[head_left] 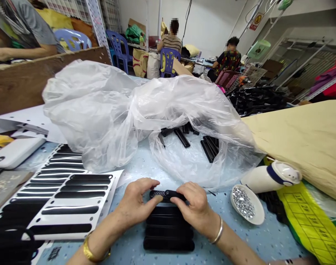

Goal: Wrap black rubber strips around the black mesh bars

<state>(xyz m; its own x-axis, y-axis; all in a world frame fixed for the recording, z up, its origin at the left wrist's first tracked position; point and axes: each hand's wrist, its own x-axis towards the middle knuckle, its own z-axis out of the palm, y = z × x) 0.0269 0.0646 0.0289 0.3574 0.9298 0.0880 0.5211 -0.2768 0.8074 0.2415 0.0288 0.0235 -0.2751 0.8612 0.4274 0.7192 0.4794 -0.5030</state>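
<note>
A narrow black piece with a patterned left part lies between my two hands. The thumb and fingers of my left hand pinch its left end. At its right end, my right hand grips it the same way. Just below, several smooth black strips are lined up in a stack on the blue speckled table. White sheets bearing black strips lie to the left of my left hand. A white bowl of small shiny pieces is right of my right hand.
A large clear plastic bag spreads across the back, with black ribbed pieces in its opening. A white bottle lies beside the bowl. Yellow printed plastic is at the right, and a wooden board at the left. Several people sit beyond.
</note>
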